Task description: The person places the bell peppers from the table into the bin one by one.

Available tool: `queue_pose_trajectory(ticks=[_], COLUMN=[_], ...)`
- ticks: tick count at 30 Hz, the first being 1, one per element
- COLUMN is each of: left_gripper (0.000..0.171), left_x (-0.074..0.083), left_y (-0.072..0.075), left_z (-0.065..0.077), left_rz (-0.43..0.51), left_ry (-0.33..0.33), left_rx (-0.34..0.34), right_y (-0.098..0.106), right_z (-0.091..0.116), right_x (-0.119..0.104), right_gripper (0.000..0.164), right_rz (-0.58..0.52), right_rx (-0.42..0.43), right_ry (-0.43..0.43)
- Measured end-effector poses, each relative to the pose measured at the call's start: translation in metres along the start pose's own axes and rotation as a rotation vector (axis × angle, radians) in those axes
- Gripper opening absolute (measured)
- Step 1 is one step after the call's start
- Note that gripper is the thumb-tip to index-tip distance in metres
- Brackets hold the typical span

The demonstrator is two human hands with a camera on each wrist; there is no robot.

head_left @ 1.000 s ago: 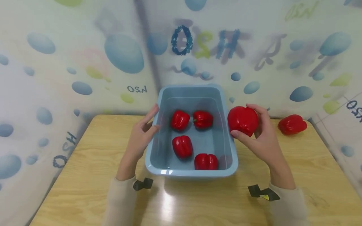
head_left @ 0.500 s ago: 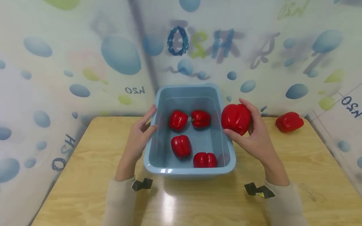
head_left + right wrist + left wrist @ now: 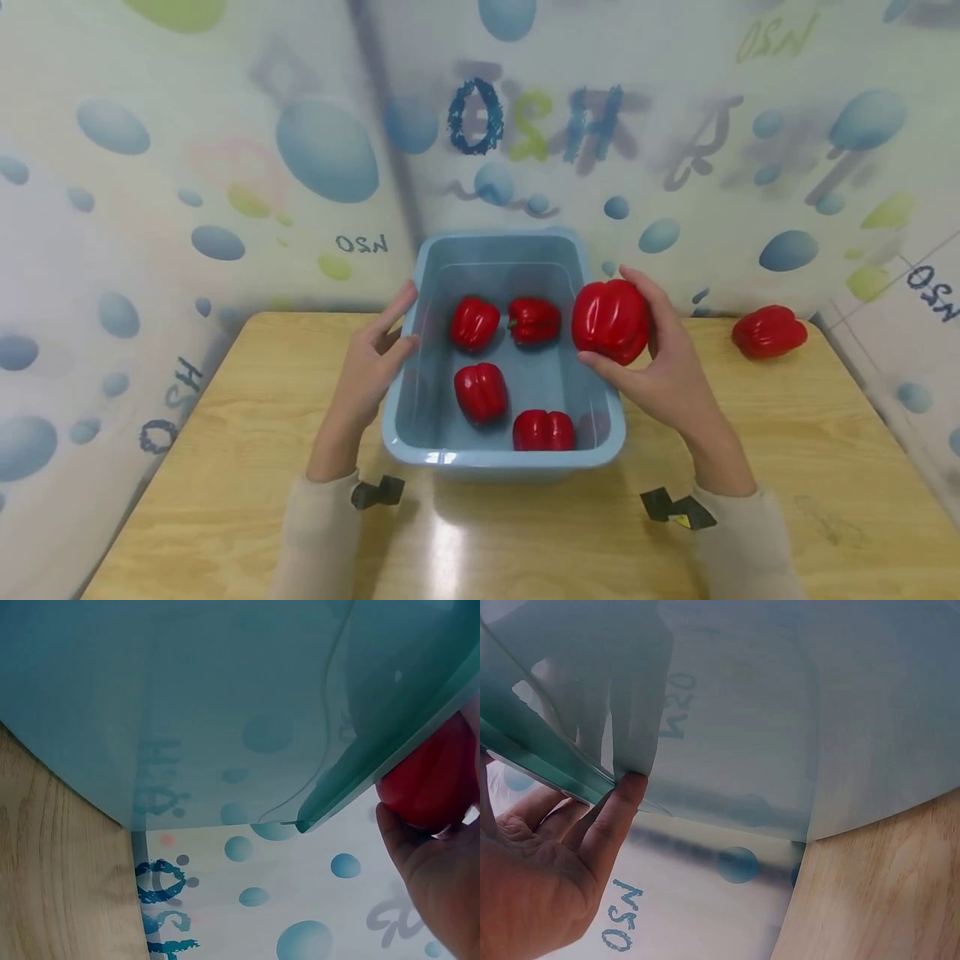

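A light blue plastic bin (image 3: 504,457) stands on the table with several red bell peppers in it, among them one pepper (image 3: 482,392) near the middle. My left hand (image 3: 369,367) is at the bin's left rim, fingers fairly straight and touching it; in the left wrist view a fingertip (image 3: 636,781) meets the outer wall just below the lip. Another red bell pepper (image 3: 611,321) is gripped between the thumb and fingers of my right hand (image 3: 670,375), raised over the bin's right rim. The right wrist view shows this pepper (image 3: 431,780) partly hidden behind the rim.
One more red bell pepper (image 3: 769,332) lies at the back right corner of the wooden table (image 3: 832,467). A wall (image 3: 660,75) printed with blue and green drops and letters rises right behind the bin and the table.
My right hand has moved left with its pepper, from outside the bin's right rim to over it. The left hand has stayed at the left rim; the view has shifted slightly.
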State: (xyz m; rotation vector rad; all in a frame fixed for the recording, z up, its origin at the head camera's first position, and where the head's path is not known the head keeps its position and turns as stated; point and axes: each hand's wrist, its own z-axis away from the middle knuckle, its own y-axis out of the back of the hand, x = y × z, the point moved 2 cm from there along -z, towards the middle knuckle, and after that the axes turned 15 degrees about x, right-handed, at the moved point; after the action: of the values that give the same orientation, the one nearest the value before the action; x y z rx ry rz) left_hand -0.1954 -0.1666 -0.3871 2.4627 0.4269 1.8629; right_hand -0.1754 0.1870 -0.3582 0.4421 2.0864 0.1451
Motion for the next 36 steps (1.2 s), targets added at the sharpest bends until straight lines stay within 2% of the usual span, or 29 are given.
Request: queue_pose_trajectory(ticks=[8,16,24,29,36], left_gripper=[0.063,0.063,0.062,0.062,0.062], left_x=[0.0014,0.0012,0.0010,-0.0001,-0.0009], left_y=[-0.0003,-0.0018,-0.0017,-0.0009,0.0003], left_z=[0.0016,0.0011,-0.0013,-0.0009,-0.0001], left_rz=[-0.011,-0.001,-0.013,-0.012,0.010], left_ry=[0.010,-0.003,-0.006,-0.006,0.015], left_rx=[0.002,0.006,-0.002,-0.002,-0.003], right_y=[-0.0020,-0.0024,-0.0048,-0.0069,-0.0081], right_z=[0.0024,0.0027,0.0042,0.0047,0.0039], right_x=[-0.0013,-0.0042,-0.0050,-0.0033,0.0010], right_gripper=[0.121,0.111,0.112,0.102,0.092], right_rz=[-0.011,-0.048,-0.065,-0.076,-0.070], right_rx=[-0.006,-0.012,-0.054,-0.070,-0.060], right_ry=[0.113,0.134,0.158,0.191,0.175])
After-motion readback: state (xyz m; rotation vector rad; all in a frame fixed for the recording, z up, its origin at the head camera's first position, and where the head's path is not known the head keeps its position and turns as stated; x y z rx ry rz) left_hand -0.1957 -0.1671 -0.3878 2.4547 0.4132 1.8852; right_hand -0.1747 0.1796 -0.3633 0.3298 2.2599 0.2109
